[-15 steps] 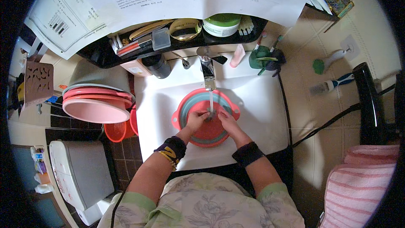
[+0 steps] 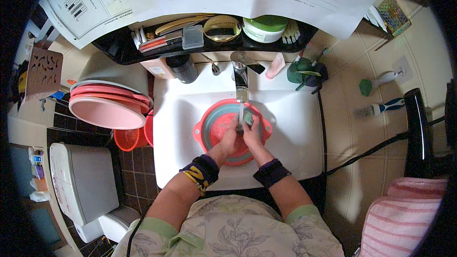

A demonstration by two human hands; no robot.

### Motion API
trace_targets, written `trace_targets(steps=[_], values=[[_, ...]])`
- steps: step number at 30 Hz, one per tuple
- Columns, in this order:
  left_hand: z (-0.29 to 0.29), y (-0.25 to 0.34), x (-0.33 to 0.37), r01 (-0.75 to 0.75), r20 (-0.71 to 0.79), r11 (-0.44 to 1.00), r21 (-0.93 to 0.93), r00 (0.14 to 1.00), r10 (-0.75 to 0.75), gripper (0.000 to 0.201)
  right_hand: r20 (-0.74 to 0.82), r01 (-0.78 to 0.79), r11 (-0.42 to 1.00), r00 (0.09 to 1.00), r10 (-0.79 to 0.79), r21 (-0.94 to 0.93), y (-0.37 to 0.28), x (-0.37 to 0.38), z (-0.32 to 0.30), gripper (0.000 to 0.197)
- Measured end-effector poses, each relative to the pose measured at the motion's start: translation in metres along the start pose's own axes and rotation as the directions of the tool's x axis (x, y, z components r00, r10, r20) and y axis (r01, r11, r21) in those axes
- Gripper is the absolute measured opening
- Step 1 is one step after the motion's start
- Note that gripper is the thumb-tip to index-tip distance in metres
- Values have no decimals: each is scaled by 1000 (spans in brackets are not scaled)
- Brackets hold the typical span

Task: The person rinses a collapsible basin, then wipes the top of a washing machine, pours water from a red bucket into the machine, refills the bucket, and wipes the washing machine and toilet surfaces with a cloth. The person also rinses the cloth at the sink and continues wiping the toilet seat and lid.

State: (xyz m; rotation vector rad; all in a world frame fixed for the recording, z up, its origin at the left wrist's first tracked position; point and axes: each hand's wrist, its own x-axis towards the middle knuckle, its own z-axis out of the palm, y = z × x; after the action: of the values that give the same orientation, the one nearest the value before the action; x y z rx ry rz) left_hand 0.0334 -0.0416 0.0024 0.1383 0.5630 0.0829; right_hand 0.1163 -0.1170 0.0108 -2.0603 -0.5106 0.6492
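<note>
Water runs from the chrome faucet [image 2: 241,83] into a red and grey collapsible basin [image 2: 205,135] that stands in the white sink [image 2: 297,133]. Under the stream, my right hand [image 2: 253,135] is closed around a small, wet grey-green thing [image 2: 248,118], perhaps a cloth; its kind is hard to make out. My left hand [image 2: 229,137] is close beside it over the basin, partly in the water's path. Its fingertips meet the stream and the right hand, so whether it also grips the thing is hidden. Dark bands circle both wrists.
Above the sink a black shelf [image 2: 128,57] carries a green-lidded jar [image 2: 264,28] and other toiletries. A pink tube [image 2: 275,66] and green toothbrush cups [image 2: 304,72] stand behind the faucet. Stacked basins [image 2: 107,113] are at the left, a striped pink towel [image 2: 402,223] at the right.
My hands have come together under the stream, the left moving right. The grey-green thing now shows at my right fingers. The view has shifted slightly.
</note>
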Motion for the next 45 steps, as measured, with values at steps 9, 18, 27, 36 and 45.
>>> trace_targets(steps=[9,18,27,36,45], values=[[23,8,-5,-73,-138,971,229,985,106,48,41,166,985,985,-168,48,-12,-10,2,44],[46,14,-11,5,-246,987,163,969,36,53,58,192,979,979,-196,63,-24,-14,-7,40],[29,21,-3,-18,-307,986,167,949,70,55,190,253,967,949,-251,15,-29,-20,-6,48],[41,36,-5,-83,-105,996,-8,991,82,49,76,467,820,879,-470,-331,-50,-35,-29,33],[44,40,5,89,-37,961,-262,994,-103,23,-25,705,617,651,-758,-351,-163,10,-111,44]])
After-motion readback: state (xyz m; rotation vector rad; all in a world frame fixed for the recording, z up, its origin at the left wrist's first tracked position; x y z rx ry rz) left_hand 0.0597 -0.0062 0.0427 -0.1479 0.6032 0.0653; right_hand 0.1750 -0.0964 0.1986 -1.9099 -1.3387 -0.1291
